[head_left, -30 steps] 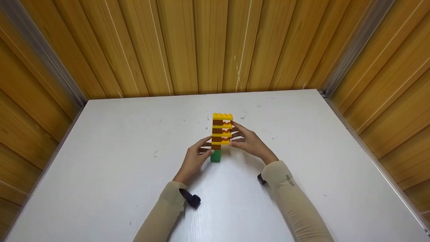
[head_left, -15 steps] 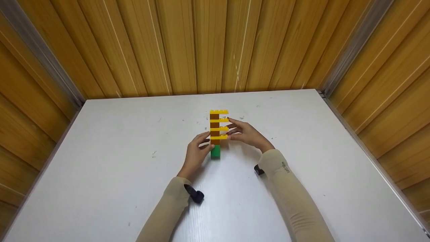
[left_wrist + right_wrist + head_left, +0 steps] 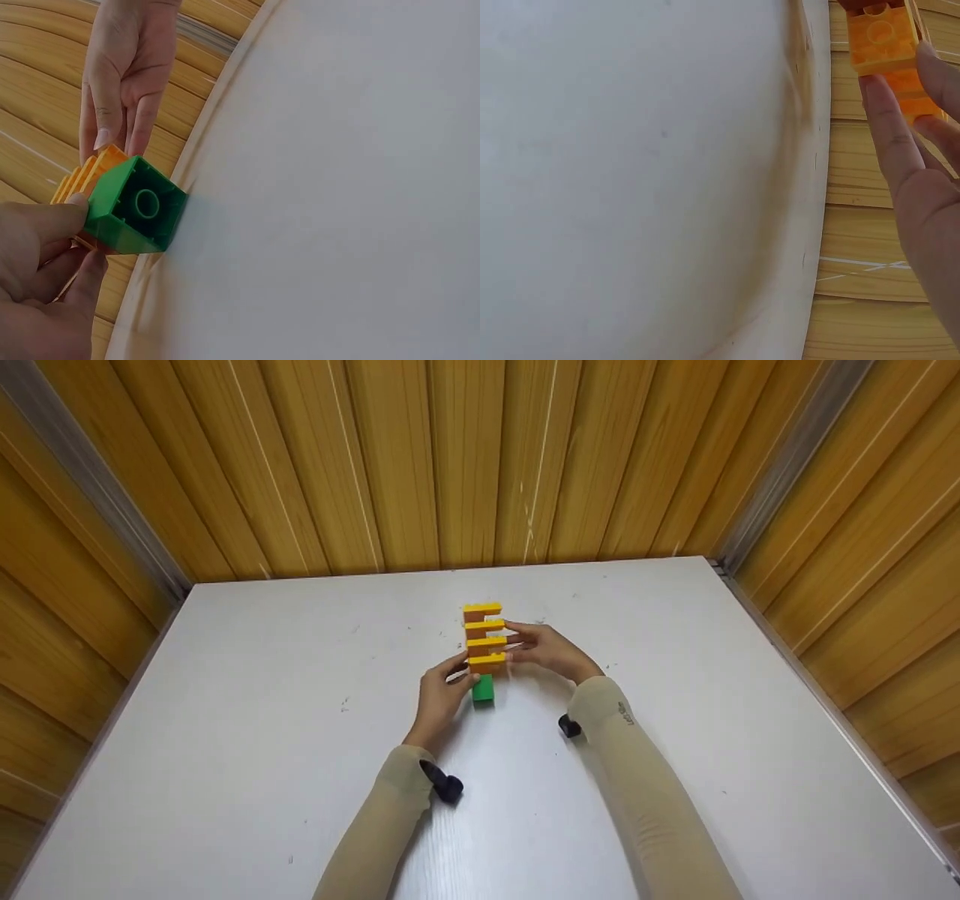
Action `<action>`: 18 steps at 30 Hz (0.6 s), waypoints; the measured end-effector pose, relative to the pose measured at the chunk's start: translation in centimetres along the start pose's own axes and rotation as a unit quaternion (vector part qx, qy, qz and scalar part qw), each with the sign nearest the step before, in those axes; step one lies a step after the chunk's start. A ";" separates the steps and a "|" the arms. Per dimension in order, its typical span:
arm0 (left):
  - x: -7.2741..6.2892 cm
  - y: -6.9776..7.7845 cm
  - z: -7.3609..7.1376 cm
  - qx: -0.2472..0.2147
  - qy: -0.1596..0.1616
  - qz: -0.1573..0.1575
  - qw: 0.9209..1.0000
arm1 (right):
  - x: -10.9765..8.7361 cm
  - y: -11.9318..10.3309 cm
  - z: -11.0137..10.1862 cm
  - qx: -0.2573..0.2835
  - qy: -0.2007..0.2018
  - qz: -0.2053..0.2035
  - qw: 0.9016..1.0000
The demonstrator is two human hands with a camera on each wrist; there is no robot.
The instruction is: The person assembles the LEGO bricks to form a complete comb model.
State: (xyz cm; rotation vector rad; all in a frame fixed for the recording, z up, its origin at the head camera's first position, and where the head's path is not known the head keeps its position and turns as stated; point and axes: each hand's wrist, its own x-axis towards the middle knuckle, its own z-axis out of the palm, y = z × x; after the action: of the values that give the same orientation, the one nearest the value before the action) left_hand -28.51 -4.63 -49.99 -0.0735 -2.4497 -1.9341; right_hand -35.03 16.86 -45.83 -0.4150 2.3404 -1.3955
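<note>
A tower of toy building bricks is held up over the table, its hollow green brick (image 3: 142,206) turned so the open underside shows in the left wrist view. From the green brick, orange-brown bricks alternate with several yellow plates (image 3: 487,643) that jut out to the right like shelves. My left hand (image 3: 441,697) pinches the tower near the joint between green and orange, thumb on the near side. On the other side my right hand (image 3: 553,652) has its fingers extended, the tips touching the free ends of the yellow plates; in the right wrist view a fingertip (image 3: 877,90) meets a plate's edge.
The white table (image 3: 262,720) has small dark scuffs on it. Wood-patterned panel walls (image 3: 465,465) rise behind and on both sides. Dark wrist devices (image 3: 446,787) sit at both cuffs of the beige sleeves (image 3: 645,780).
The tower has shifted slightly away and to the left, and has tilted and turned, so the plates now slant. Both hands have moved with it, keeping contact.
</note>
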 end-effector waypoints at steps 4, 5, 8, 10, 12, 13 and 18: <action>0.2 0.0 0.1 0.004 -0.001 -0.011 1.000 | 0.3 0.1 0.0 -0.004 0.001 0.002 1.000; 0.2 0.0 0.1 0.005 -0.001 -0.015 1.000 | 0.3 0.2 0.0 -0.005 0.000 0.001 1.000; 0.3 0.0 0.3 0.007 0.001 -0.035 0.999 | 0.6 0.3 0.2 -0.014 -0.007 -0.003 1.000; 0.4 0.0 0.4 0.007 0.001 -0.048 0.999 | 0.7 0.4 0.3 -0.022 -0.007 -0.003 1.000; 0.5 0.1 0.5 0.008 0.000 -0.057 0.998 | 0.7 0.5 0.4 -0.037 -0.003 0.000 0.999; 0.6 0.1 0.6 0.010 0.000 -0.061 0.998 | 0.8 0.5 0.4 -0.042 -0.002 0.002 0.999; 0.7 0.2 0.9 0.018 0.001 -0.075 0.997 | 0.8 0.6 0.5 -0.064 0.001 0.015 0.998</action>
State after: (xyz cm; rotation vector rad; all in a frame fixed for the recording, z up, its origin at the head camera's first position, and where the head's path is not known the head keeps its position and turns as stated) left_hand -29.20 -3.73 -49.99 0.1160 -2.5576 -1.9423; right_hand -35.51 16.41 -46.75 -0.4140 2.4367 -1.2367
